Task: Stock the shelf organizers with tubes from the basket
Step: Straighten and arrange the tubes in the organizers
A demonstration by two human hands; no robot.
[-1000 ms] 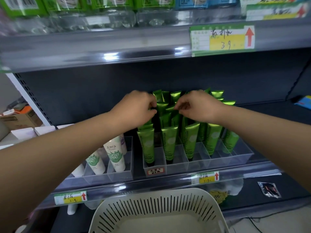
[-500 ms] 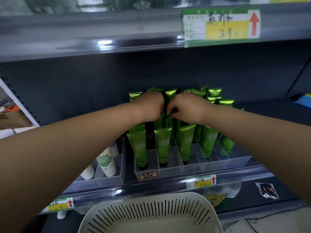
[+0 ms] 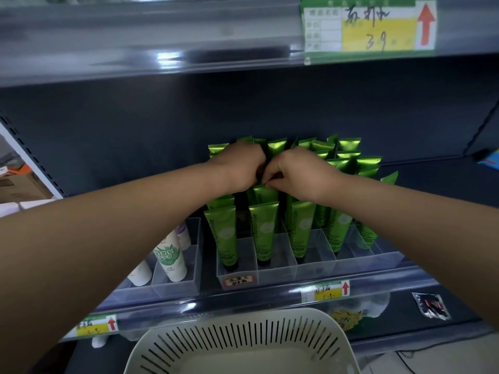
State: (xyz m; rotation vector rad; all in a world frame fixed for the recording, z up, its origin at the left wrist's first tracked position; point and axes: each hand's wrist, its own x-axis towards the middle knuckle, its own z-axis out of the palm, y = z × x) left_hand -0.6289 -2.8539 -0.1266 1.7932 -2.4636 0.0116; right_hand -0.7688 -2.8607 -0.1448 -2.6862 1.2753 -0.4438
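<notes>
At the lower left of the frame, white tubes [image 3: 170,261] with a green leaf label, its writing too small to read, stand in a clear organizer [image 3: 189,286]. Below it is a yellow price tag [image 3: 95,326] with a red arrow. In the centre, the left hand [image 3: 240,166] curls down among the tube tops with its fingertips hidden, so I cannot tell what it holds. Touching it, the right hand [image 3: 299,174] pinches the crimped top of one of the green tubes [image 3: 263,230]. These are printed "Chamomile" and fill the divided organizer [image 3: 318,265]; the back rows are mostly hidden. At the bottom centre is the slotted basket [image 3: 243,344], cut off by the frame edge. At the upper right, a handwritten shelf tag [image 3: 370,25] reads "39".
</notes>
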